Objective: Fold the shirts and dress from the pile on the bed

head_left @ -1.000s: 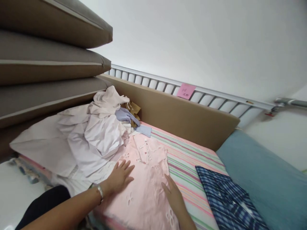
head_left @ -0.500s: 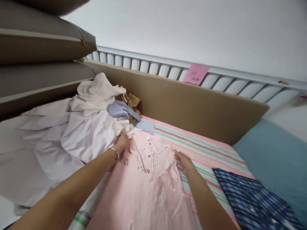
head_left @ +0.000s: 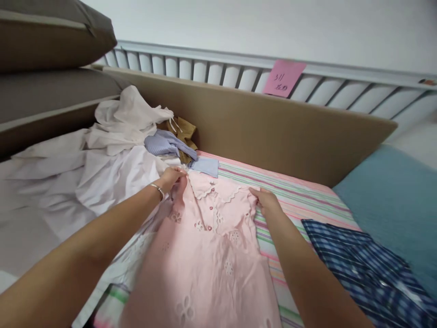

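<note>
A pink dress (head_left: 205,255) with a scalloped collar, small buttons and cut-out flowers lies spread, collar away from me, on a striped sheet (head_left: 287,205). My left hand (head_left: 170,178), with a bracelet at the wrist, pinches the dress at its left shoulder. At the right shoulder my right hand (head_left: 268,200) grips the edge between thumb and fingers. White garments (head_left: 116,177) heap up left of the dress, close to my left hand. Past the collar lie a light blue folded cloth (head_left: 206,166) and a blue striped garment (head_left: 169,143).
Dark blue checked cloth (head_left: 365,269) lies at the right. A brown board (head_left: 266,132) stands along the back, before a white slatted rail (head_left: 205,70) bearing a pink note (head_left: 285,78). Grey-brown cushions (head_left: 51,93) are stacked at the left. A mustard garment (head_left: 186,132) sits behind the pile.
Both hands have moved slightly up the view with the dress's shoulders, and the collar now lies flatter and more open. The camera view has shifted a little.
</note>
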